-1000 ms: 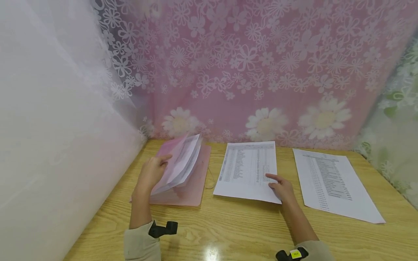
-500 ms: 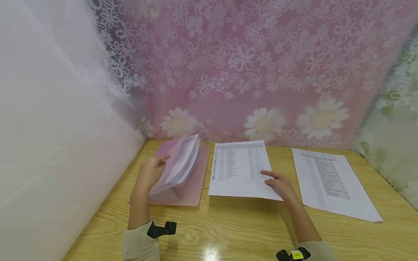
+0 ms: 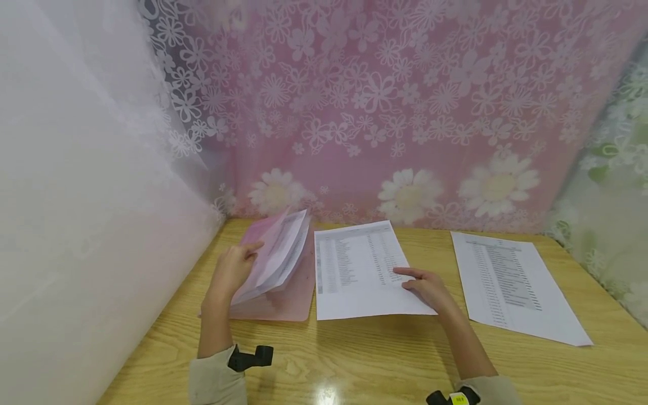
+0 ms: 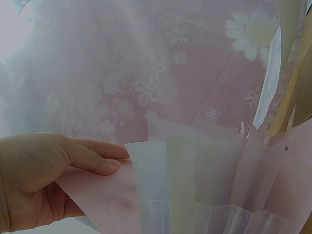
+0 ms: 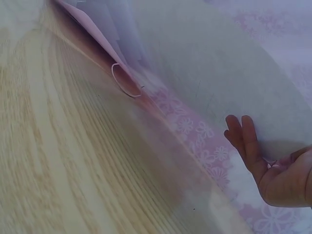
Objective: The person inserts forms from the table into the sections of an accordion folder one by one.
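At the left of the table, a pink expanding file folder (image 3: 296, 304) stands partly open with papers (image 3: 287, 261) in it. My left hand (image 3: 234, 273) grips its raised cover (image 4: 107, 197), thumb on the near side; translucent pleated pockets (image 4: 204, 180) spread beside it. My right hand (image 3: 430, 288) pinches a printed sheet (image 3: 354, 304) by its lower right, index finger stretched over the print. The sheet is raised off the table, its left edge right at the folder's right side. From below, the right wrist view shows the sheet's blank underside (image 5: 209, 63) above the fingers.
A second printed sheet (image 3: 511, 287) lies at the right of the wooden table (image 3: 364, 360). An elastic loop (image 5: 117, 80) hangs from the folder's edge. A pink flowered curtain (image 3: 354, 112) closes off the back, a white one (image 3: 101, 197) the left side.
My right hand has carried the printed sheet leftward until it meets the folder's right side, tilting it slightly. My left hand has kept the folder cover raised in place.
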{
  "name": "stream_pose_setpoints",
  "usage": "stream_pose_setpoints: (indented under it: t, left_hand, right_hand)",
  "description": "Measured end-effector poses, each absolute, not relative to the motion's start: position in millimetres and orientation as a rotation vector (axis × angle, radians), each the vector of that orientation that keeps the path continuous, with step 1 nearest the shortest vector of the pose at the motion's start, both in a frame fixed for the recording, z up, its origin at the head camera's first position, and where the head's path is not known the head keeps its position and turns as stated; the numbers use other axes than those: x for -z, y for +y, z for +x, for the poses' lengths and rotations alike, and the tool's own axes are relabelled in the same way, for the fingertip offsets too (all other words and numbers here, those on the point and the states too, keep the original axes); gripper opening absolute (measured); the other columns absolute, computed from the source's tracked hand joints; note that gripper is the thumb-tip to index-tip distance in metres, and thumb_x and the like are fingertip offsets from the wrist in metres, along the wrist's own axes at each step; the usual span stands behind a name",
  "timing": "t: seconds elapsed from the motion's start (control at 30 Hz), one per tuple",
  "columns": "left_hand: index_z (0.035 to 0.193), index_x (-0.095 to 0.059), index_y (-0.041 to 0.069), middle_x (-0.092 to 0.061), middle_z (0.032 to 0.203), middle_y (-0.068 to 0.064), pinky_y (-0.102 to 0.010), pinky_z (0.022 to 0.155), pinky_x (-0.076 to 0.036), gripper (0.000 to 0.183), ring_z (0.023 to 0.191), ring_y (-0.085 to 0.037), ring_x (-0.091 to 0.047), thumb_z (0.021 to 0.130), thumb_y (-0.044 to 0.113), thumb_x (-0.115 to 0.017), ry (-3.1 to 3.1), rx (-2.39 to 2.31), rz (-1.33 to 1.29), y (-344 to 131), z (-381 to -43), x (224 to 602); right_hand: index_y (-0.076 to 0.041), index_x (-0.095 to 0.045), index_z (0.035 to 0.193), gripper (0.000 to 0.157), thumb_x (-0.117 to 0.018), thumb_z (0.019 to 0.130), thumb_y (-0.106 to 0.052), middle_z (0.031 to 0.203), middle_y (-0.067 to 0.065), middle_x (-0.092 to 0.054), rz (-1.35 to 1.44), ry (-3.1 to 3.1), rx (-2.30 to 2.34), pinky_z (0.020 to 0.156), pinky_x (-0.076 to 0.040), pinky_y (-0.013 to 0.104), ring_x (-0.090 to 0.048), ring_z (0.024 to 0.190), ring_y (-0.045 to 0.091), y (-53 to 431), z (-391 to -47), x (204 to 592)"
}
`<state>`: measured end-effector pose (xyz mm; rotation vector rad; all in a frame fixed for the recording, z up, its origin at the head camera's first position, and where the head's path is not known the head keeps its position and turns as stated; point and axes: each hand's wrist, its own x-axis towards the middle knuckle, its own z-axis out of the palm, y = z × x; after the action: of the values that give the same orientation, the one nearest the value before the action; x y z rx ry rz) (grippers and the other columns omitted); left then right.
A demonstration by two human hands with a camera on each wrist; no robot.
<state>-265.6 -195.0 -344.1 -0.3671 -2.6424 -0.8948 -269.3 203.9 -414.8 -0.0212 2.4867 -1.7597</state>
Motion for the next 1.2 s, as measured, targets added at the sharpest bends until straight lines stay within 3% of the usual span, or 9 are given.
stream_pose_setpoints:
  t: [0.1, 0.47, 0.6, 0.7, 0.8, 1.2]
  left_hand:
    - [0.115, -0.062, -0.004, -0.058, 0.068, -0.011, -0.029, 0.046, -0.029, 0.030, 0.046, -0.011, -0.024, 0.087, -0.004, -0.053, -2.643, 0.897, -0.362, -195, -265, 344]
    - [0.113, -0.064, -0.002, -0.066, 0.098, -0.018, -0.036, 0.061, -0.038, 0.029, 0.058, -0.019, -0.041, 0.086, -0.003, -0.054, -2.611, 0.830, -0.364, -195, -267, 343]
    - [0.113, -0.064, -0.002, -0.065, 0.082, -0.014, -0.034, 0.058, -0.036, 0.029, 0.055, -0.018, -0.037, 0.086, -0.003, -0.053, -2.612, 0.836, -0.359, -195, -266, 343]
    - [0.113, -0.064, -0.002, -0.054, 0.063, -0.008, -0.032, 0.051, -0.032, 0.030, 0.051, -0.015, -0.030, 0.086, -0.004, -0.052, -2.618, 0.857, -0.348, -196, -265, 343]
    - [0.114, -0.064, -0.002, -0.046, 0.057, -0.003, -0.030, 0.048, -0.029, 0.030, 0.049, -0.013, -0.027, 0.086, -0.005, -0.052, -2.620, 0.873, -0.347, -195, -265, 343]
    - [0.114, -0.063, -0.002, -0.054, 0.065, -0.006, -0.029, 0.047, -0.029, 0.030, 0.047, -0.011, -0.026, 0.087, -0.004, -0.051, -2.639, 0.887, -0.339, -195, -264, 342]
  right_hand:
    - [-0.001, -0.056, 0.125, 0.039, -0.056, 0.086, -0.008, 0.132, 0.024, -0.043, -0.038, 2.457, 1.779, 0.069, -0.046, 0.029, -0.057, 0.082, 0.020, 201, -269, 416]
    - [0.001, -0.055, 0.125, 0.041, -0.056, 0.085, -0.005, 0.118, 0.019, -0.054, -0.045, 2.332, 1.874, 0.063, -0.049, 0.029, -0.060, 0.075, 0.020, 191, -273, 419]
    - [-0.001, -0.056, 0.125, 0.040, -0.056, 0.085, -0.006, 0.122, 0.020, -0.051, -0.032, 2.335, 1.856, 0.065, -0.049, 0.029, -0.060, 0.076, 0.019, 187, -275, 418]
    - [-0.002, -0.055, 0.126, 0.041, -0.055, 0.086, -0.008, 0.123, 0.021, -0.050, -0.048, 2.323, 1.845, 0.066, -0.049, 0.030, -0.060, 0.076, 0.020, 183, -277, 415]
    - [-0.002, -0.054, 0.127, 0.041, -0.054, 0.086, -0.008, 0.120, 0.020, -0.051, -0.055, 2.314, 1.850, 0.065, -0.049, 0.030, -0.060, 0.076, 0.020, 181, -281, 412]
    - [0.000, -0.050, 0.130, 0.042, -0.050, 0.089, -0.006, 0.113, 0.016, -0.057, -0.053, 2.230, 1.908, 0.064, -0.051, 0.029, -0.063, 0.077, 0.021, 173, -292, 409]
